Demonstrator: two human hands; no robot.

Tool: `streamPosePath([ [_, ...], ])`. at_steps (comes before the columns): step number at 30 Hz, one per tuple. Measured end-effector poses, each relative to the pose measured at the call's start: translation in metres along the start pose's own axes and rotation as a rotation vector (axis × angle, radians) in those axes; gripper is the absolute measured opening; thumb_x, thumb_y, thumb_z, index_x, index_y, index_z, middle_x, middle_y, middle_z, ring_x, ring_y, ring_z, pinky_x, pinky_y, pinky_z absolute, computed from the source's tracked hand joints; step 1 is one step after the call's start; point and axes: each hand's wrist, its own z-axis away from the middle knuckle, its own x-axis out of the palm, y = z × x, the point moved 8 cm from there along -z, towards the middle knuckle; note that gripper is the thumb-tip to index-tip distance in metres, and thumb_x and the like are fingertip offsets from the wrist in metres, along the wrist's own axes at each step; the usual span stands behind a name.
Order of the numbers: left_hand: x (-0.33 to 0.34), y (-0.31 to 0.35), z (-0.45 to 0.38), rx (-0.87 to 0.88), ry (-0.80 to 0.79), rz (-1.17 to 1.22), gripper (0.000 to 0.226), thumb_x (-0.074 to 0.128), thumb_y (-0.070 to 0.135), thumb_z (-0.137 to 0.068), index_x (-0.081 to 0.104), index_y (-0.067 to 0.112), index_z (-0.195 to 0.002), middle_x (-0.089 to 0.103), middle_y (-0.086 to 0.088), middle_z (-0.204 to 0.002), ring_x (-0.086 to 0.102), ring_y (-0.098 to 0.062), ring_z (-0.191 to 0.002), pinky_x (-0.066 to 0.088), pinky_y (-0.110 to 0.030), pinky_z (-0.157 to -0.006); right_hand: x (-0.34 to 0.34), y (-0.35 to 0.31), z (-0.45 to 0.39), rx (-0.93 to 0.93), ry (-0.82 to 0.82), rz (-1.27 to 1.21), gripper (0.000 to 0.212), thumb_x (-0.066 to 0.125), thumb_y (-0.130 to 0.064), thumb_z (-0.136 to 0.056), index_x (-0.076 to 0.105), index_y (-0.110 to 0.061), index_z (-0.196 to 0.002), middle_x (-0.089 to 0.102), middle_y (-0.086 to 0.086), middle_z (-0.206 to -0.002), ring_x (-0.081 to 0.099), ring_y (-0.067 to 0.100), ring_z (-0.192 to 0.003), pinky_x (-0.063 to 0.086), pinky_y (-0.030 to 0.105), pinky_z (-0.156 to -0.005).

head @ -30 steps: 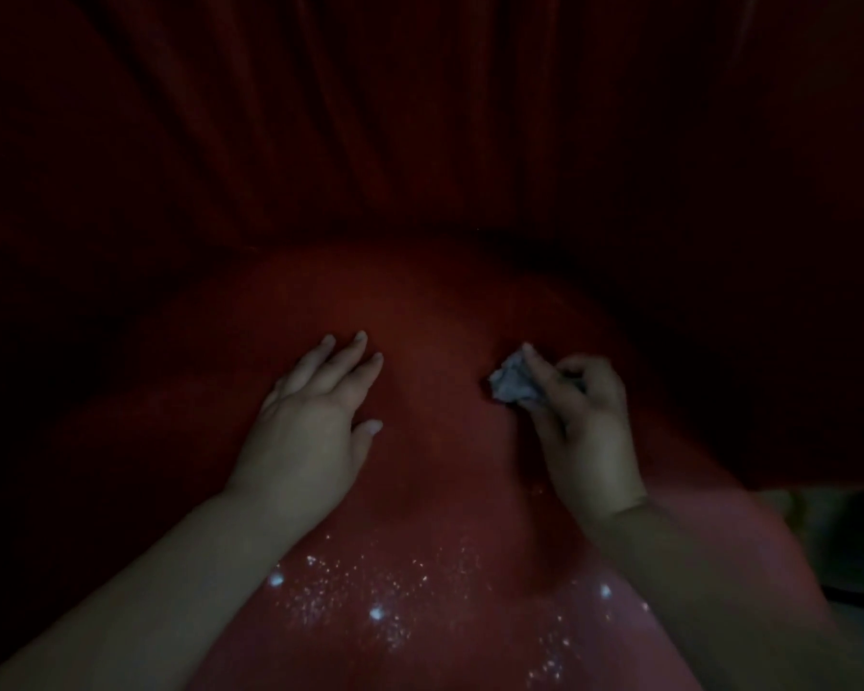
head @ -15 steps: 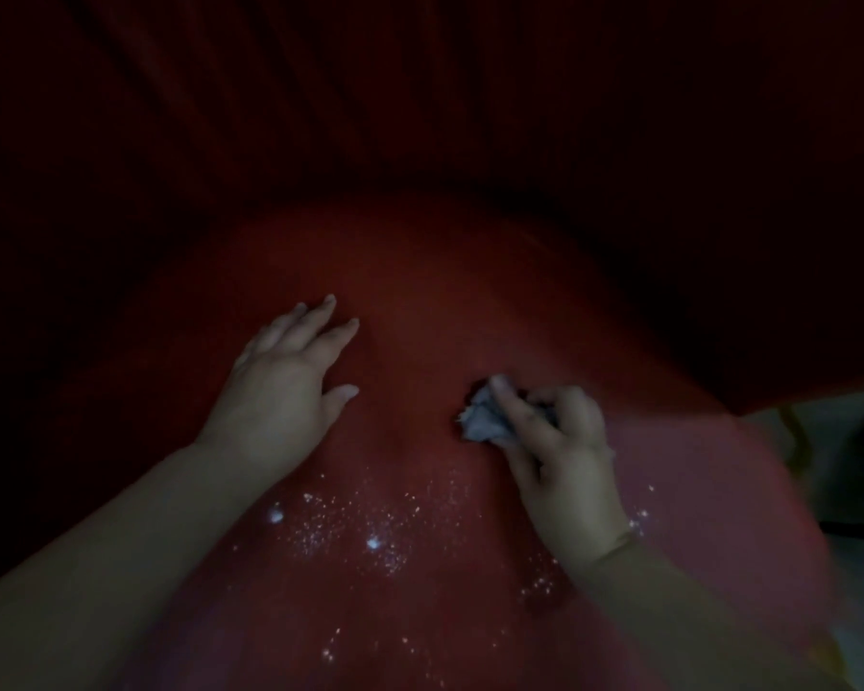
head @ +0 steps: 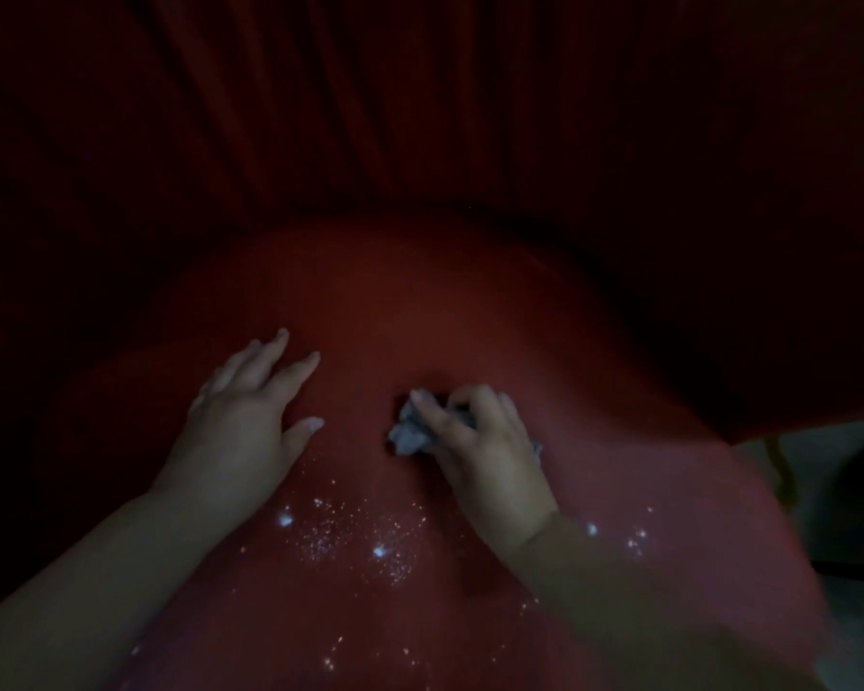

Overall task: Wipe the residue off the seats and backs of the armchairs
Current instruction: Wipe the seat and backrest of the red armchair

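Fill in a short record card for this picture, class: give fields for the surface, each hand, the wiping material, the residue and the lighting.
surface: red armchair seat, with the pleated red back behind it
left hand: left hand rests flat on the seat, fingers straight
right hand: right hand grips a crumpled wad
wiping material: pale grey crumpled wad, pressed to the seat
residue: white specks scattered on the seat, nearer the camera than both hands
lighting: very dim, details hard to read
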Motion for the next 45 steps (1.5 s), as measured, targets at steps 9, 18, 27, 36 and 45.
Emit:
streamPosePath([
  [9, 0.000, 0.013, -0.008, 0.032, 0.018, 0.059, 0.064, 0.065, 0.038, -0.087, 0.040, 0.034, -0.146, 0.019, 0.009, -0.160, 0.013, -0.016, -0.148, 0.022, -0.048, -0.118, -0.037, 0.061, -0.003, 0.324, 0.232, 0.002, 0.046, 0.066, -0.016, -0.088, 0.056, -0.015, -0.133, 0.051, 0.011, -0.107, 0.050, 0.025, -0.096, 0.047, 0.036, -0.089],
  [18, 0.013, 0.038, -0.038, 0.104, -0.016, 0.113, 0.068, 0.065, 0.042, -0.086, 0.035, 0.037, -0.147, 0.014, 0.014, -0.160, 0.007, -0.011, -0.148, 0.026, -0.043, -0.117, -0.045, 0.149, -0.073, 0.868, 0.458, -0.027, 0.043, 0.055, -0.021, -0.094, 0.050, -0.017, -0.136, 0.041, 0.013, -0.132, 0.039, 0.028, -0.120, 0.026, 0.019, -0.092],
  [27, 0.015, 0.035, -0.042, 0.164, 0.000, 0.134, 0.072, 0.068, 0.042, -0.083, 0.034, 0.040, -0.147, 0.011, 0.021, -0.156, 0.004, -0.003, -0.146, 0.012, -0.025, -0.115, -0.020, 0.127, -0.137, 0.515, 0.265, -0.002, 0.023, 0.056, -0.026, -0.093, 0.059, -0.021, -0.116, 0.045, -0.009, -0.111, 0.043, 0.004, -0.100, 0.030, 0.003, -0.081],
  [36, -0.003, 0.027, -0.045, 0.188, 0.015, 0.159, 0.058, 0.067, 0.032, -0.087, 0.046, 0.033, -0.141, 0.028, 0.019, -0.152, 0.024, -0.007, -0.144, 0.022, -0.028, -0.117, -0.030, 0.075, -0.041, 0.154, 0.088, 0.002, 0.046, 0.068, -0.006, -0.086, 0.059, -0.016, -0.129, 0.054, 0.013, -0.106, 0.055, 0.027, -0.093, 0.050, 0.042, -0.080],
  [45, -0.013, -0.015, -0.013, 0.051, 0.029, 0.132, 0.058, 0.067, 0.021, -0.088, 0.047, 0.031, -0.141, 0.022, 0.024, -0.149, 0.018, -0.002, -0.141, 0.017, -0.025, -0.114, 0.027, -0.006, -0.059, -0.013, -0.135, -0.070, 0.039, 0.061, -0.014, -0.089, 0.057, -0.027, -0.125, 0.054, 0.005, -0.106, 0.053, 0.025, -0.091, 0.045, 0.033, -0.077],
])
